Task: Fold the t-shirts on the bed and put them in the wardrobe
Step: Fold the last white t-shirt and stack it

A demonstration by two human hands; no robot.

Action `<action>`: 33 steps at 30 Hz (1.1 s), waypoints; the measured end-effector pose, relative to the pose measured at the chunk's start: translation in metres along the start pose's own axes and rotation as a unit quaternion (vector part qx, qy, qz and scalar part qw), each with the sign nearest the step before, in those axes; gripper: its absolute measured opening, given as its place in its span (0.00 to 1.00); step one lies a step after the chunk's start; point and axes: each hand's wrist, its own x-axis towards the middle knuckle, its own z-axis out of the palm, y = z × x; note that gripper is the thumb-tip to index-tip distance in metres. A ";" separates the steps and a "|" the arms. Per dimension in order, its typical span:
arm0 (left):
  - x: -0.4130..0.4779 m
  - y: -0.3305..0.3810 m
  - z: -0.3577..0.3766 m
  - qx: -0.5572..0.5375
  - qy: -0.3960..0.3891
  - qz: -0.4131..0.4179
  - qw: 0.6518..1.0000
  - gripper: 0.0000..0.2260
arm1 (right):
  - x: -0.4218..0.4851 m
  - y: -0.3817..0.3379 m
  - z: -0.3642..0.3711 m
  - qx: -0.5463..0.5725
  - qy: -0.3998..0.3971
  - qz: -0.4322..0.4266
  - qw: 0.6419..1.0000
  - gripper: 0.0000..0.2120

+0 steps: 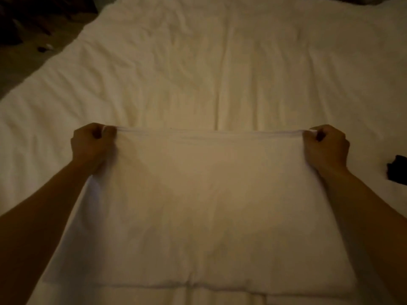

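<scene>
Forearms, both bare, enter from 7 and 5 o'clock and flank a white t-shirt that fills the lower middle of the view. Its near edge lies flat on the bed towards 6 o'clock; its far edge is drawn into a straight, taut line between the hands. At the 9 o'clock end of that line the left hand has its fingers curled round the corner of the cloth. At the 3 o'clock end the right hand pinches the opposite corner in the same manner. The hands are thus well apart, each clamped on the garment.

Bed surface: a cream cover, rumpled, with long creases running from 12 towards 6 o'clock, seen in dim, warm light. A dark cloth lies on the cover at the 3 o'clock edge of the frame, apart from the right hand.

Room: a strip of dim floor shows beyond the bed's edge at 10 o'clock, with a small object on it. Shapes in the 11 o'clock corner are too dark to identify.
</scene>
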 end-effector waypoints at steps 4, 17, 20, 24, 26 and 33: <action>-0.008 -0.006 -0.009 0.019 0.001 -0.038 0.999 0.27 | -0.019 0.001 -0.012 -0.068 -0.017 -0.018 0.997 0.17; -0.177 -0.028 -0.118 0.104 -0.177 -0.108 0.973 0.26 | -0.195 0.051 -0.123 -0.051 -0.126 0.063 0.989 0.10; -0.199 -0.034 -0.134 0.069 -0.209 -0.125 0.968 0.22 | -0.214 0.058 -0.137 0.005 -0.152 0.096 0.984 0.11; -0.210 -0.041 -0.144 0.044 -0.245 -0.155 0.956 0.17 | -0.226 0.059 -0.141 0.086 -0.202 0.170 0.961 0.10; -0.213 -0.044 -0.143 0.047 -0.240 -0.155 0.957 0.17 | -0.228 0.054 -0.141 0.095 -0.209 0.200 0.953 0.08; -0.219 -0.046 -0.144 0.038 -0.192 -0.132 0.972 0.16 | -0.225 0.045 -0.136 0.042 -0.188 0.203 0.960 0.07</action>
